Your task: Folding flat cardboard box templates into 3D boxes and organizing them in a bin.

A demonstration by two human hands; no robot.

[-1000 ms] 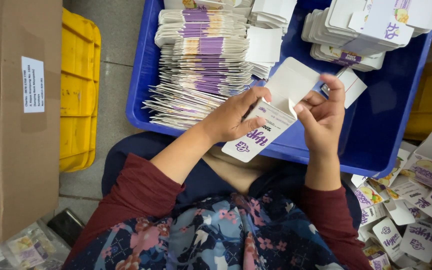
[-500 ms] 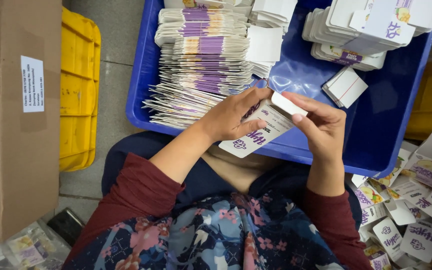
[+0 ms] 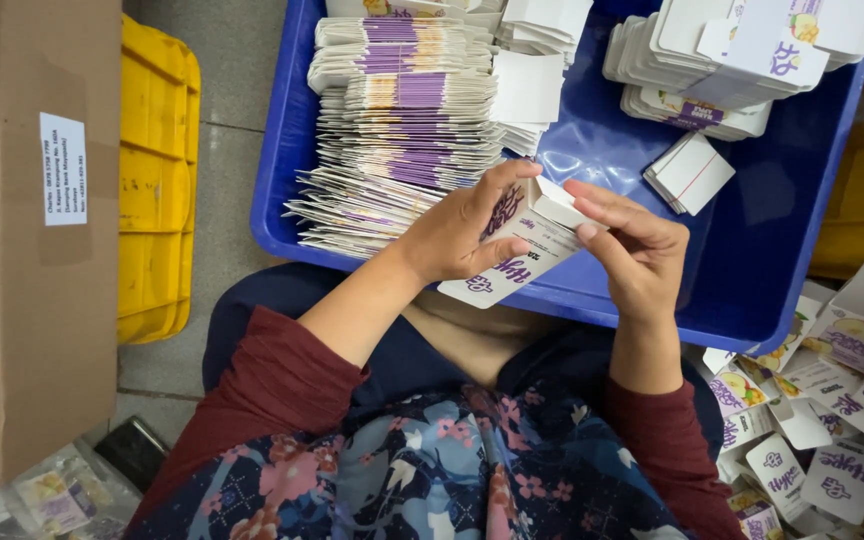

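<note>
The left hand (image 3: 462,225) grips a small white-and-purple printed cardboard carton (image 3: 517,250), fingers wrapped around its body, held above the near rim of the large blue plastic tray (image 3: 802,230). The right hand (image 3: 632,250) has its fingertips pinched on the carton's open end flap. Judgement: the flap should fold cleanly along its crease, with the left hand keeping the body square so the walls do not buckle. The tray holds a tall fanned stack of flat white-and-purple carton blanks (image 3: 402,130) at left, loose white cards (image 3: 690,172) at centre and further piled blanks (image 3: 732,60) at far right. Assembled small cartons (image 3: 832,400) lie heaped beside the person's right side. A yellow plastic crate (image 3: 157,180) and a brown cardboard box (image 3: 32,250) stand to the left.
</note>
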